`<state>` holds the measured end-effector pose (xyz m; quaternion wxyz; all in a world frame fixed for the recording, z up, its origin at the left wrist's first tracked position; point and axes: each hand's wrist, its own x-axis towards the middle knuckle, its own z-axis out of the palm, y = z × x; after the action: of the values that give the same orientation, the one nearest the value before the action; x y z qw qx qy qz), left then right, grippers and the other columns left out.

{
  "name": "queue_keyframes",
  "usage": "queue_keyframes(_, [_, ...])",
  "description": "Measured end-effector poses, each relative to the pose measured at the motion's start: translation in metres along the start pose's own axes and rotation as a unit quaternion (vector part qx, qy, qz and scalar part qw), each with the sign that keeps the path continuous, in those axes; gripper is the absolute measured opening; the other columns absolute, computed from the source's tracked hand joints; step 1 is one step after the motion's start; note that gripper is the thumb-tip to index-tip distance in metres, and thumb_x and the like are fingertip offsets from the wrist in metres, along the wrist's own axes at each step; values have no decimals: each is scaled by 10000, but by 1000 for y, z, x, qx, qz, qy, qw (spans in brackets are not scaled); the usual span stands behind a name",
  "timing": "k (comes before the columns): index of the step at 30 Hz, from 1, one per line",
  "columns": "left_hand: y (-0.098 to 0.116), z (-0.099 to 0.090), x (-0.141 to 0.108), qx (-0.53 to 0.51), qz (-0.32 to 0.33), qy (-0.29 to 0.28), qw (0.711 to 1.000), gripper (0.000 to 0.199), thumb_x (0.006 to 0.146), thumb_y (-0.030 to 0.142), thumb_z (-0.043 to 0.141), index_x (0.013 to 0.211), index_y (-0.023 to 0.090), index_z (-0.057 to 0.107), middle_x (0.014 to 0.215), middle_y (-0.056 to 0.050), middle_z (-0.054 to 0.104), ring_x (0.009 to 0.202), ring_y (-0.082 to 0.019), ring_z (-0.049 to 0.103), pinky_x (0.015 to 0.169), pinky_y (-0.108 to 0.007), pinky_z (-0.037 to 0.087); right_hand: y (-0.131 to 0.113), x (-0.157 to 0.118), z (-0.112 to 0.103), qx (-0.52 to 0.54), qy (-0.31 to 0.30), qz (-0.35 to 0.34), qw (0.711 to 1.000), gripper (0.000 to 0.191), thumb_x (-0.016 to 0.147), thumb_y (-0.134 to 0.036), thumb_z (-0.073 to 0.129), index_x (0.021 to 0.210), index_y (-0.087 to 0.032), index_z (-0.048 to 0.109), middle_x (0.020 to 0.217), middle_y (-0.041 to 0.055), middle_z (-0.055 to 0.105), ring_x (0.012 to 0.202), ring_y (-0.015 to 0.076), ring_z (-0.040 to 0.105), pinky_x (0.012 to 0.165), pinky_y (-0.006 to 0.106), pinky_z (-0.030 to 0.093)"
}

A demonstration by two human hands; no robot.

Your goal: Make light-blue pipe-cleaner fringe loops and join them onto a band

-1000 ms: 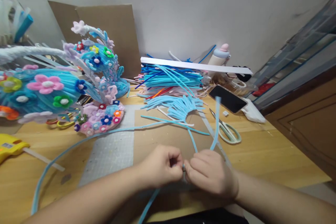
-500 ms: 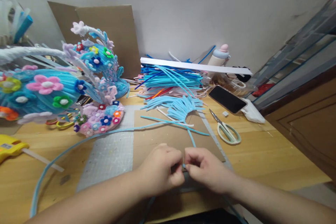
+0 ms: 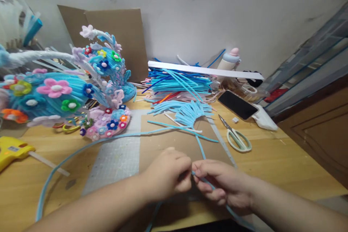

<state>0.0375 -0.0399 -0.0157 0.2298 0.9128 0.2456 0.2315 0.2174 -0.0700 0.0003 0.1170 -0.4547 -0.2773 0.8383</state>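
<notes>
My left hand (image 3: 172,171) is closed in a pinch on a light blue pipe cleaner (image 3: 236,214), over the near part of a brown cardboard sheet (image 3: 160,141). My right hand (image 3: 221,181) meets it fingertip to fingertip, its fingers closed around the same pipe cleaner, which runs across the palm and off toward the lower right. Another blue strand hangs below my left hand. Beyond the hands, a fan of bent light blue pipe cleaners (image 3: 189,114) lies on the cardboard, with a few straight ones across it. The exact joint between my fingertips is hidden.
Scissors (image 3: 239,140) and a phone (image 3: 237,105) lie at right. A yellow glue gun (image 3: 13,152) sits at left, near flower-covered pipe cleaner pieces (image 3: 54,90). Behind are stacked pipe cleaners (image 3: 179,83) and a bottle (image 3: 230,59). A cutting mat (image 3: 114,156) lies under the cardboard.
My right hand has turned over and opened out somewhat, so the blue pipe cleaner across its palm now shows. My left hand keeps its pinch. The whole view has shifted slightly.
</notes>
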Motion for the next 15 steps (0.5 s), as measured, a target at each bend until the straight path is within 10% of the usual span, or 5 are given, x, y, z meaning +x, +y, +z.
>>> queue_keyframes(3, [-1, 3, -2, 49, 36, 14, 998, 68, 661, 123, 448, 670, 183, 478, 596, 20, 529, 566, -121, 450, 560, -267, 287, 1, 3, 0, 36, 3, -1, 999, 25, 721, -224, 419, 719, -204, 403, 509, -94, 358, 340, 31, 136, 365, 176, 51])
queue_keyframes(6, [1, 6, -2, 32, 23, 18, 999, 64, 652, 120, 451, 656, 176, 482, 566, 29, 507, 537, -112, 424, 558, -268, 287, 4, 6, 1, -153, 106, -121, 975, 64, 688, -196, 427, 636, -197, 389, 472, -83, 330, 380, 52, 209, 394, 190, 136])
queue_keyframes(12, [6, 10, 1, -257, -225, -91, 936, 71, 662, 119, 445, 609, 157, 472, 539, 54, 423, 496, -71, 378, 462, -181, 289, 13, -5, -2, -629, 202, -364, 657, 147, 726, -196, 502, 583, -183, 472, 567, -13, 434, 542, 110, 324, 520, 269, 178])
queue_keyframes(15, [5, 8, 2, -275, -238, -98, 926, 78, 681, 117, 442, 622, 154, 476, 549, 56, 423, 505, -69, 374, 466, -175, 291, 13, -7, -4, -599, 203, -312, 709, 142, 772, -203, 469, 631, -189, 468, 578, -17, 447, 540, 110, 353, 510, 252, 209])
